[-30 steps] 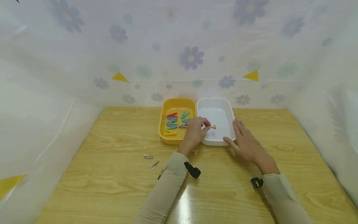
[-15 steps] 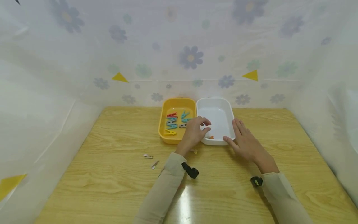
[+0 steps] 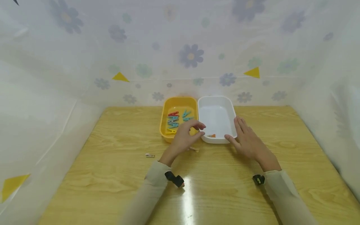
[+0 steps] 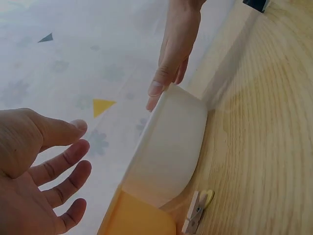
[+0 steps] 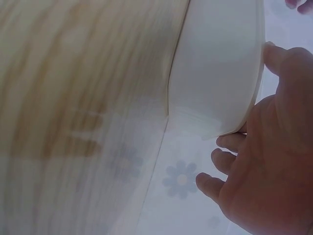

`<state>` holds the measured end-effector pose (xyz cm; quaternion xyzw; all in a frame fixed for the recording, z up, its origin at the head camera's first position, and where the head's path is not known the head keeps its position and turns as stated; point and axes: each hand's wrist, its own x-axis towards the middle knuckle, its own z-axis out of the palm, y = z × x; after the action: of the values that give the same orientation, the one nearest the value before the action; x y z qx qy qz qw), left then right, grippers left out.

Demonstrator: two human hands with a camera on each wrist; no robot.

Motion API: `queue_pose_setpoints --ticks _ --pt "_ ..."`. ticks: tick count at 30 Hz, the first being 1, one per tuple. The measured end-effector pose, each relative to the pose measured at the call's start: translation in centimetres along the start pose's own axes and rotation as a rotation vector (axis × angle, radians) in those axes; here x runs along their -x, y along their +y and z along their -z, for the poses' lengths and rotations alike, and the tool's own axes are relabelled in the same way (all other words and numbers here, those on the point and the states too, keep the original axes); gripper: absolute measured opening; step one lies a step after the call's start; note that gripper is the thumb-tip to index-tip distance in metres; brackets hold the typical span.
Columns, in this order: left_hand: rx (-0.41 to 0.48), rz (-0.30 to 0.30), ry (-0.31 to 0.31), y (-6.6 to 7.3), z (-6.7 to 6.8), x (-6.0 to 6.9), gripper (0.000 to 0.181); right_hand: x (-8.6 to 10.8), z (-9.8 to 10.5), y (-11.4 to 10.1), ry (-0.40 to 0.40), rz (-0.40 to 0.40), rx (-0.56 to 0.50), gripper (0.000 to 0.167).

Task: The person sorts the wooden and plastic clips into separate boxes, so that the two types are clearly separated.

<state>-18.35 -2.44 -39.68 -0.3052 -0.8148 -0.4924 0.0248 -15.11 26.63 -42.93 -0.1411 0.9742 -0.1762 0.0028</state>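
Observation:
My left hand hangs over the front right of the yellow tray, near the white tray's edge, its fingers loosely bent with nothing between them. A small orange-ended clothespin lies inside the white tray, near the front. My right hand rests on that tray's right side. In the right wrist view its thumb touches the rim. Red, blue, grey and yellow clothespins lie in the yellow tray, some hidden behind my left hand. A wooden clothespin with a yellow end lies on the table before the trays.
Another small pale clothespin lies on the table at the left. A small reddish thing shows beside the left wrist strap, mostly hidden. A flowered white curtain hangs behind the trays.
The orange-ended clothespin was pinched in my left hand and then let go into the white tray. That hand has drawn back left and toward me. My right hand keeps its place.

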Motion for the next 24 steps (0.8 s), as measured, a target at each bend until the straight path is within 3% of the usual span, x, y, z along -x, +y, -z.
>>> queue_pose_setpoints --ticks 4,11,19,24 --pt "-0.012 -0.005 -0.015 0.2 1.3 1.7 0.017 0.0 0.0 -0.1 -0.002 0.002 -0.008 0.093" --pt "0.026 0.038 -0.068 0.1 3.1 5.0 0.017 -0.1 0.1 -0.1 -0.006 0.0 -0.017 0.093" --pt "0.059 0.101 -0.163 -0.5 4.4 8.6 0.016 0.1 0.2 -0.4 -0.005 0.002 -0.024 0.092" --pt "0.04 0.088 -0.212 -0.9 4.7 10.8 0.017 0.1 0.2 -0.5 -0.007 0.012 -0.027 0.092"
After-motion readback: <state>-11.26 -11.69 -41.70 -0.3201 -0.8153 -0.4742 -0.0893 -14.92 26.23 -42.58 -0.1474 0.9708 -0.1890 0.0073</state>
